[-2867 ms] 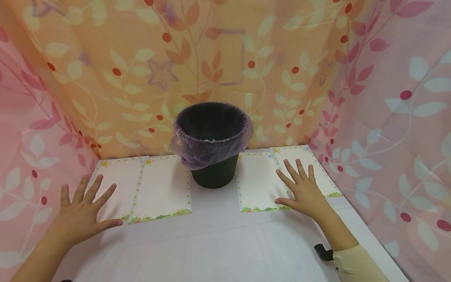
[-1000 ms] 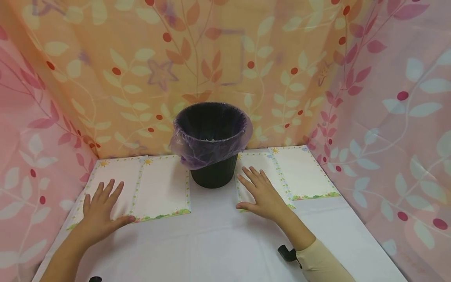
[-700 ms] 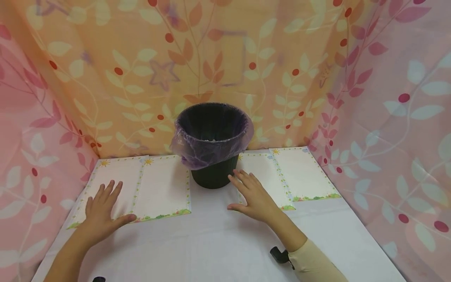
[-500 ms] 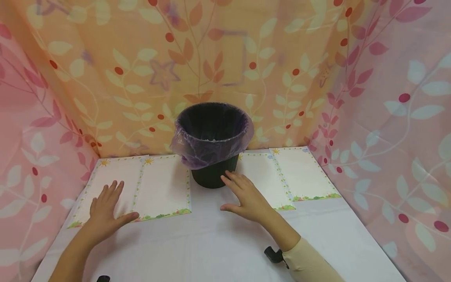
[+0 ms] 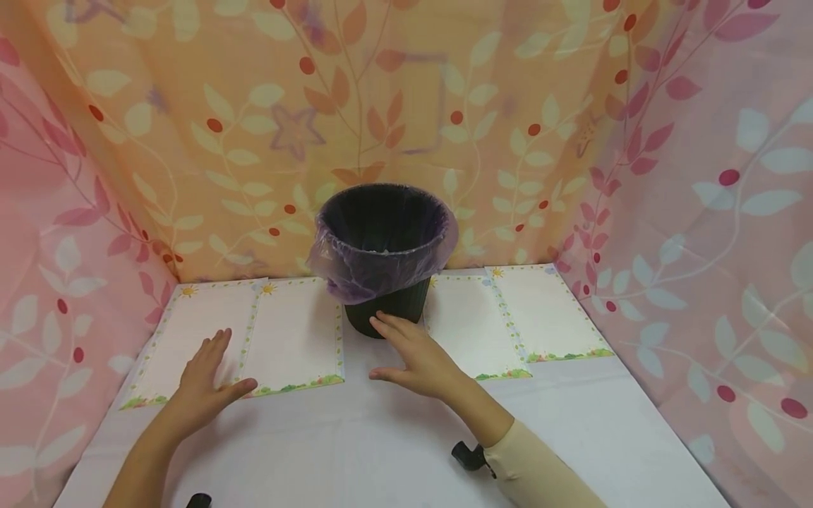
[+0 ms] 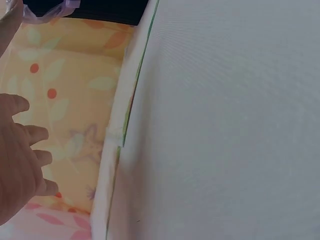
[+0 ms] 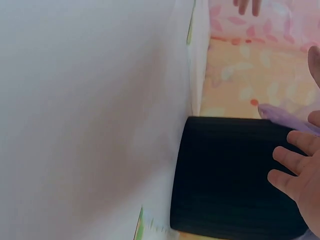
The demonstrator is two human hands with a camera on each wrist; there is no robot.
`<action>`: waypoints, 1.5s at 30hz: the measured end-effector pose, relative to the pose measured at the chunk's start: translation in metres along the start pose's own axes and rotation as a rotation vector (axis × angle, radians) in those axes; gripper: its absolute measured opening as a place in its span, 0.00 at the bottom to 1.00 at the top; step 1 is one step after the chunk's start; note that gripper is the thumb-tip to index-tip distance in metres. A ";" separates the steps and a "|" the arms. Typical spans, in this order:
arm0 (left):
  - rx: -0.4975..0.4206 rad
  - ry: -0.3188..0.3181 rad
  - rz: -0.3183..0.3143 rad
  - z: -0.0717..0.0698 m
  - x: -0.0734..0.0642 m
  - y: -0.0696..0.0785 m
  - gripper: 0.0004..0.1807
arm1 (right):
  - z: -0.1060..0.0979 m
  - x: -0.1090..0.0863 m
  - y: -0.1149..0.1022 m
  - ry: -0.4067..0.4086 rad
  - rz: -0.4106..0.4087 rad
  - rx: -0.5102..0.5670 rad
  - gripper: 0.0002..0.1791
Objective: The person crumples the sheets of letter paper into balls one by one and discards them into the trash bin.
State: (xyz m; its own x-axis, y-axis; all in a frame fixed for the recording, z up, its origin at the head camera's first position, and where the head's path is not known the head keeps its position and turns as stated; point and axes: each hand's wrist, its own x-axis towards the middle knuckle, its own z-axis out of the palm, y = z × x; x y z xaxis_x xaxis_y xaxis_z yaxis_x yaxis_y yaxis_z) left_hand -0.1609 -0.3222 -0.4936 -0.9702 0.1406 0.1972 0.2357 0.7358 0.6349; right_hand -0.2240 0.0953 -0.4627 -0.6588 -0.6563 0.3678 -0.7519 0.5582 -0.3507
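Observation:
A black bin (image 5: 396, 305) stands at the back middle of the white table, a purple bag (image 5: 381, 271) folded over its rim. Something whitish lies inside, too small to tell. My right hand (image 5: 419, 360) hovers in front of the bin, fingers extended and thumb apart, holding nothing. In the right wrist view its fingers overlap the bin's wall (image 7: 225, 175); contact cannot be told. My left hand (image 5: 203, 391) hovers over the front edge of the left sheets, its fingers spread in the left wrist view (image 6: 20, 155), with nothing in it.
Bordered paper sheets lie at both sides of the bin: a left pair with an inner sheet (image 5: 295, 335), and a right pair with an outer sheet (image 5: 546, 310). Patterned cloth walls (image 5: 254, 141) enclose the back and sides. A white tabletop (image 5: 330, 451) stretches in front.
My right hand has moved left, from over the right sheets to the front of the bin. My left hand has shifted rightward and turned slightly inward. The bin and sheets stay put.

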 end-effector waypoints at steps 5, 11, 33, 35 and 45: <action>-0.083 -0.036 -0.018 0.005 -0.001 -0.009 0.59 | 0.010 0.010 -0.006 -0.030 0.008 0.045 0.51; -0.160 -0.058 -0.046 0.007 0.000 -0.017 0.57 | 0.018 0.020 -0.012 -0.043 0.024 0.101 0.50; -0.056 -0.047 -0.078 0.025 0.006 -0.050 0.52 | 0.044 0.048 -0.013 -0.101 0.124 0.284 0.47; -0.034 -0.045 -0.079 0.027 0.005 -0.049 0.51 | 0.047 0.049 -0.011 -0.107 0.129 0.292 0.47; 0.047 -0.071 -0.109 0.029 0.005 -0.051 0.50 | 0.060 0.052 -0.004 -0.115 0.132 0.315 0.45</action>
State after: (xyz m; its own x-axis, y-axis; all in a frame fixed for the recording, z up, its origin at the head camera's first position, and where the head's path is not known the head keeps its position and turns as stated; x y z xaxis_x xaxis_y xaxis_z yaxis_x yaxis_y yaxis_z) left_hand -0.1792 -0.3397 -0.5472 -0.9919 0.1032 0.0742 0.1270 0.7792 0.6138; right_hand -0.2542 0.0287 -0.4936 -0.7294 -0.6517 0.2083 -0.6037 0.4699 -0.6440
